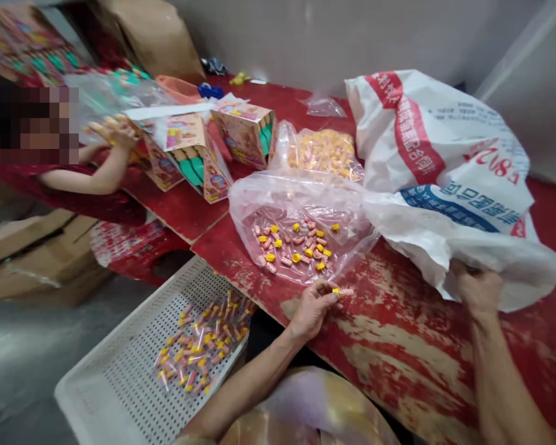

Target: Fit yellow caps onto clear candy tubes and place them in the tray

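Over the table's front edge, my left hand [312, 312] is closed, thumb and fingers pinching a small pink speckled piece with a yellow cap [346, 292]. Just beyond it lies an open clear plastic bag [259, 201] with many loose pink pieces and yellow caps [296, 258] in it. My right hand [480, 289] reaches into the mouth of a white woven sack [477, 139] with red and blue print; its fingers are hidden inside. To the lower left, a white perforated basket [115, 334] holds many capped pink pieces [192, 358], seemingly in clear wrappers.
A clear bag full of yellow caps [327, 151] lies farther back on the worn red table [375, 334]. Printed boxes [243, 133] stand left of it. At the left, another person's hand [120, 131] is beside the boxes. Cardboard [50, 259] lies low on the left.
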`<state>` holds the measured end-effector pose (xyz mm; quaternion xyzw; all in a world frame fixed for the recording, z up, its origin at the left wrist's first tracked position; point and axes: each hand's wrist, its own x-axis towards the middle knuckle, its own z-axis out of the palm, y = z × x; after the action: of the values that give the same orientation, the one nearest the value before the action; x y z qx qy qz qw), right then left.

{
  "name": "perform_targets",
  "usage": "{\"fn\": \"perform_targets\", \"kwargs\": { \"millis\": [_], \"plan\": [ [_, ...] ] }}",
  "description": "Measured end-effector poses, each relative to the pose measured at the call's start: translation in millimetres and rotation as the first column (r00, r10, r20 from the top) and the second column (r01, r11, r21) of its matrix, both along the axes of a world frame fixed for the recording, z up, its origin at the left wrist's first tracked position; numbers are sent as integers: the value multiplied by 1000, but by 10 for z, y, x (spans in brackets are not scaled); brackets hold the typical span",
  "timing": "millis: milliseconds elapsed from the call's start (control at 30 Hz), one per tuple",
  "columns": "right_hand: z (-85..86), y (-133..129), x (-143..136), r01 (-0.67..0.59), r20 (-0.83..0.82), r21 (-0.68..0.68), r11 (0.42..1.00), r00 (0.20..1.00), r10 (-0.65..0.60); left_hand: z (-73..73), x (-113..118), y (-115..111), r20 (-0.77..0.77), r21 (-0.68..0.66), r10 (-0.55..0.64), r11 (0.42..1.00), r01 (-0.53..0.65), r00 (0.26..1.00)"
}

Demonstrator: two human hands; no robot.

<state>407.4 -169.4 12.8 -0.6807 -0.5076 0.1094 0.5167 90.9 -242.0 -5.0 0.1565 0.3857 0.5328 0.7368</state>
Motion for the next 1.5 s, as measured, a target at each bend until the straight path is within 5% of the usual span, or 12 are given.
{"fn": "perform_targets", "kwargs": {
  "millis": [100, 233, 300, 467, 600, 733, 900, 1033, 1133, 1233, 1367, 1500],
  "plan": [
    [-50, -428, -110, 204, -235, 116, 972, 957, -173, -11, 53, -32, 25, 10, -26, 1000, 26, 999],
    [-77, -933, -731, -264, -445, -32, 964, 867, 223, 16, 140, -41, 22, 7, -95, 996, 95, 995],
    [-144, -1060, -980, -414, -374, -156, 897, 865, 334, 25, 172, -39, 23, 5, -89, 996, 88, 996],
    [-341, -1078, -1123, -503, -45, -226, 834, 861, 507, -12, 173, -68, -73, 36, -23, 999, 25, 997],
    [-279, -993, -1153, -634, 185, -157, 757, 734, 653, -61, 144, -120, -173, 64, -98, 992, 111, 980],
    [-161, -936, -1268, -721, 235, -150, 677, 639, 733, -53, 159, -186, -288, 110, -100, 985, 136, 953],
    [-140, -964, -1384, -672, 307, -260, 693, 623, 719, -38, 211, -292, -541, 194, -81, 957, 217, 837],
    [-110, -1009, -1365, -561, 437, -389, 731, 586, 682, -17, 276, -304, -601, 187, -139, 933, 309, 787],
    [-41, -982, -1262, -510, 435, -574, 641, 473, 766, 43, 323, -260, -763, 183, -205, 841, 509, 613],
    [14, -891, -1177, -294, 412, -809, 509, 335, 847, 93, 333, -221, -895, 166, -151, 761, 628, 420],
    [-11, -768, -1214, -72, 359, -922, 379, 204, 911, 46, 250, -197, -888, 262, -8, 813, 520, 459],
    [-84, -735, -1291, -23, 395, -914, 406, 186, 900, -25, 187, -183, -834, 284, 14, 868, 407, 552]
  ]
}}
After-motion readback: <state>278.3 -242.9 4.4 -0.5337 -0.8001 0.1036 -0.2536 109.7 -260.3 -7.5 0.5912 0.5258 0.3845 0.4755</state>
